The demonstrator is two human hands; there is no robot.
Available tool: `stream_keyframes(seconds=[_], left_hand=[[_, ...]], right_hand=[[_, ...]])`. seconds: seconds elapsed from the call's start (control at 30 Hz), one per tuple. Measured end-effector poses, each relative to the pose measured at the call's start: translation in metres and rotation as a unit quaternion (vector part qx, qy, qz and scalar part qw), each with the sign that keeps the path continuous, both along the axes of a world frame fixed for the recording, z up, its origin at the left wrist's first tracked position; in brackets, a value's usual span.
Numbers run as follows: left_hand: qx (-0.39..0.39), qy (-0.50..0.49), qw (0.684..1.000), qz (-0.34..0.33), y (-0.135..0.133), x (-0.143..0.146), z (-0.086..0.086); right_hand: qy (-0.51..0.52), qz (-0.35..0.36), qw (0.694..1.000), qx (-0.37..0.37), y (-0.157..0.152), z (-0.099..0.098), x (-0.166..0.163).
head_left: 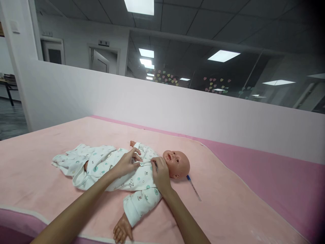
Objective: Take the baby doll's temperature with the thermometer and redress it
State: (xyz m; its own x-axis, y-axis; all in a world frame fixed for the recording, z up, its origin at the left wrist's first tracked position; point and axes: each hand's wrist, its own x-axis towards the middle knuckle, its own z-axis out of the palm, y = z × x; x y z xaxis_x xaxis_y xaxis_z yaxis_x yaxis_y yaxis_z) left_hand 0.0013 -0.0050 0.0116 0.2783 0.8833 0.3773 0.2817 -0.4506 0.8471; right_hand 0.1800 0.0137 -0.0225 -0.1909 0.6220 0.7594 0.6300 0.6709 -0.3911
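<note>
A baby doll point(179, 162) lies on its back, its head toward the right. It wears a white baby romper point(142, 178) with small teal and grey prints. My left hand point(127, 163) is at the chest, thumb and fingers pinching the front edge of the romper. Close to the doll's chin, my right hand point(160, 172) pinches the same edge near the collar, with its fingertips partly hidden behind the hand. Between my hands the cloth edge runs nearly straight. One doll arm stretches toward me, the other away.
A thin clear stick with a blue end point(194, 188) lies beside the doll's head. Under everything is a pink sheet point(220, 206) over a darker pink mat point(281, 189). Behind stands a low white wall point(162, 105) with glass above it.
</note>
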Motion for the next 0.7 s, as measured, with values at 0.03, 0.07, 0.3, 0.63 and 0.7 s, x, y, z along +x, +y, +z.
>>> stream_keyframes(seconds=[0.03,0.07,0.3,0.63,0.7], left_hand=[[0.005,0.006,1.000,0.001,0.0001,-0.0002,0.0002],[0.013,0.015,1.000,0.000,0.0006,-0.0005,0.0003],[0.083,0.108,0.991,0.014,0.0036,-0.0005,-0.0003],[0.144,0.169,0.974,0.052,0.0084,-0.0008,-0.0069],[0.151,0.177,0.971,0.061,0.0098,-0.0019,-0.0079]], right_hand=[[0.001,0.000,1.000,0.001,0.0000,0.0001,0.0000],[0.002,0.001,1.000,0.002,-0.0001,0.0001,-0.0001],[0.001,-0.002,1.000,0.011,0.0001,0.0002,-0.0004],[-0.003,-0.008,1.000,0.023,0.0011,-0.0008,-0.0003],[-0.002,-0.007,1.000,0.018,0.0007,-0.0004,-0.0001]])
